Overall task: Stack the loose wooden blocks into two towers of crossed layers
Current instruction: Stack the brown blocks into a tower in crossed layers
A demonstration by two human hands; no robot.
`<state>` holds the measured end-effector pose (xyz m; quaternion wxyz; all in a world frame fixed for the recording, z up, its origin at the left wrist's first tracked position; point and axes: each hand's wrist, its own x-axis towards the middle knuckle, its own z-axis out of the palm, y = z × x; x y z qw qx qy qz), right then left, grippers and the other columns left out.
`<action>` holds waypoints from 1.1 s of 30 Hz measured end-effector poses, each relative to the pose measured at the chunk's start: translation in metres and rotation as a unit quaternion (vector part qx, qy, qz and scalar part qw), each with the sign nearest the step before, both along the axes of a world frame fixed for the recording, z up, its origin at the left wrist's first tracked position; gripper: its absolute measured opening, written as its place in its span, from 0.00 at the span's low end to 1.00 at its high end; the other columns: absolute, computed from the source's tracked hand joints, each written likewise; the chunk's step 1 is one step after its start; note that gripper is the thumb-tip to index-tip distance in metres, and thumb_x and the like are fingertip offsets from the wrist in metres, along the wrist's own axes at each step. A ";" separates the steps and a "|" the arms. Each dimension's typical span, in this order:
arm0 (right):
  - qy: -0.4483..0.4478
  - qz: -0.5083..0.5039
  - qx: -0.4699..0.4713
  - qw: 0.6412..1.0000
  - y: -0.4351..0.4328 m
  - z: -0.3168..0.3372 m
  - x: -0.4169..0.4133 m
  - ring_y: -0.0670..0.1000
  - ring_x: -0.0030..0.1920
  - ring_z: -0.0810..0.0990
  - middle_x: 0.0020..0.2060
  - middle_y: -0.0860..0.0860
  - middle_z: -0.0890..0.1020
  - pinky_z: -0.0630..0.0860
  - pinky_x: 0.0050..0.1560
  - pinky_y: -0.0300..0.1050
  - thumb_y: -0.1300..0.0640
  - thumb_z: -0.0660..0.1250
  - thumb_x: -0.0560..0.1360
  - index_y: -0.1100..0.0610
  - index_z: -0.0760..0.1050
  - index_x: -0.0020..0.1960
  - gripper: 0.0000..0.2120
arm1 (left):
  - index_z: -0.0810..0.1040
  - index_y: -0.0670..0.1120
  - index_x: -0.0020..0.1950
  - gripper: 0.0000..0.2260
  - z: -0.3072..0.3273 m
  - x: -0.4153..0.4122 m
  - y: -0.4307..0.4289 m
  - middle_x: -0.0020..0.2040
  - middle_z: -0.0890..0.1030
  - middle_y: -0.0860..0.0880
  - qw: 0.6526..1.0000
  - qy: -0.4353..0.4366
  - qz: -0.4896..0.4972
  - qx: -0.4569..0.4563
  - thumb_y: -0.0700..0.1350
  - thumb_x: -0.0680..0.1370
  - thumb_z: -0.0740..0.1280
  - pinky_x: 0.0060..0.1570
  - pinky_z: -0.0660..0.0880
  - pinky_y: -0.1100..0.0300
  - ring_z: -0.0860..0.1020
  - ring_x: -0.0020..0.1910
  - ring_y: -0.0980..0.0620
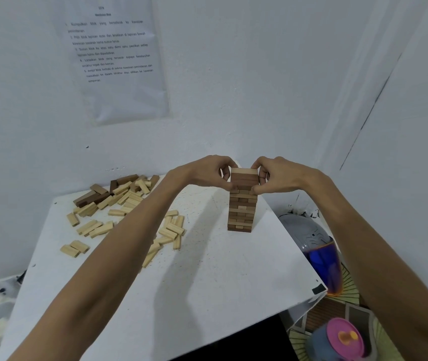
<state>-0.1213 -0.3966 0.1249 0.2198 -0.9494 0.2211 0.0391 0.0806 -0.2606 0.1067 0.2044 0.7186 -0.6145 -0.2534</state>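
Wooden tower [242, 201] of crossed brown rectangular blocks, upright on white speckled table [207, 282], left hand [209, 174] and right hand [275, 175] pinching its top layers from either side, pale smooth loose blocks [126, 212] scattered left.

A printed paper sheet [113, 58] on the white wall [233, 74] carries a heading, too blurred to read, and five numbered lines. Line 1 begins "Kumpulkan blok yang berselerak ke kawasan". Line 5 begins "Ambil blok berbaki di sekitar kawasan". The other lines are mostly illegible.
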 end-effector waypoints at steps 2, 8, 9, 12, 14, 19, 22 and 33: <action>0.007 -0.001 0.002 1.000 0.001 0.000 -0.001 0.45 0.47 0.79 0.46 0.46 0.81 0.72 0.45 0.42 0.44 0.75 0.72 0.52 0.67 0.70 0.32 | 0.74 0.50 0.68 0.24 0.001 -0.001 0.001 0.45 0.79 0.54 1.000 0.000 0.000 0.004 0.48 0.74 0.77 0.43 0.70 0.64 0.75 0.35 0.66; 0.012 -0.008 -0.008 1.000 -0.001 0.001 -0.002 0.48 0.52 0.79 0.48 0.46 0.80 0.76 0.55 0.48 0.36 0.76 0.69 0.51 0.56 0.79 0.48 | 0.61 0.48 0.80 0.42 0.001 0.003 0.010 0.46 0.79 0.54 0.999 0.030 0.019 0.015 0.53 0.72 0.79 0.50 0.74 0.60 0.78 0.44 0.56; 0.009 -0.007 -0.014 1.000 0.000 0.002 -0.002 0.48 0.52 0.79 0.48 0.47 0.80 0.76 0.55 0.49 0.34 0.76 0.68 0.50 0.56 0.79 0.49 | 0.60 0.48 0.80 0.42 0.001 0.004 0.013 0.46 0.80 0.54 0.999 0.037 0.021 0.014 0.53 0.72 0.79 0.51 0.74 0.59 0.79 0.45 0.56; -0.008 -0.003 -0.056 0.998 0.008 0.011 -0.002 0.49 0.52 0.78 0.49 0.47 0.79 0.76 0.52 0.48 0.32 0.74 0.68 0.49 0.61 0.77 0.45 | 0.61 0.49 0.80 0.39 0.007 0.007 0.024 0.47 0.80 0.54 0.999 0.031 0.027 0.006 0.53 0.74 0.77 0.55 0.75 0.56 0.79 0.45 0.56; -0.031 0.002 -0.096 0.995 0.015 0.017 -0.001 0.49 0.55 0.76 0.52 0.46 0.77 0.74 0.52 0.48 0.31 0.71 0.70 0.49 0.65 0.75 0.41 | 0.64 0.49 0.79 0.34 0.011 0.009 0.033 0.48 0.81 0.55 0.999 0.010 0.032 -0.001 0.55 0.77 0.74 0.56 0.76 0.55 0.79 0.46 0.56; -0.088 0.047 -0.140 0.985 0.042 0.024 0.014 0.47 0.60 0.71 0.59 0.43 0.75 0.71 0.55 0.47 0.33 0.68 0.73 0.47 0.71 0.71 0.31 | 0.71 0.51 0.74 0.26 0.023 0.017 0.067 0.52 0.82 0.57 0.998 -0.032 0.054 -0.021 0.56 0.79 0.70 0.56 0.78 0.56 0.81 0.51 0.56; -0.108 0.071 -0.123 0.984 0.066 0.022 0.026 0.47 0.57 0.75 0.59 0.44 0.78 0.74 0.57 0.46 0.38 0.69 0.76 0.47 0.73 0.70 0.26 | 0.71 0.51 0.74 0.24 0.027 0.022 0.091 0.55 0.82 0.58 0.995 -0.063 0.076 -0.016 0.56 0.79 0.70 0.57 0.77 0.56 0.80 0.54 0.57; -0.100 0.165 -0.035 0.981 0.150 -0.016 0.093 0.45 0.59 0.79 0.57 0.46 0.82 0.78 0.60 0.49 0.44 0.70 0.78 0.50 0.77 0.66 0.19 | 0.76 0.49 0.70 0.20 -0.002 0.061 0.206 0.61 0.81 0.55 0.976 -0.099 0.193 0.017 0.52 0.79 0.71 0.63 0.77 0.52 0.80 0.58 0.57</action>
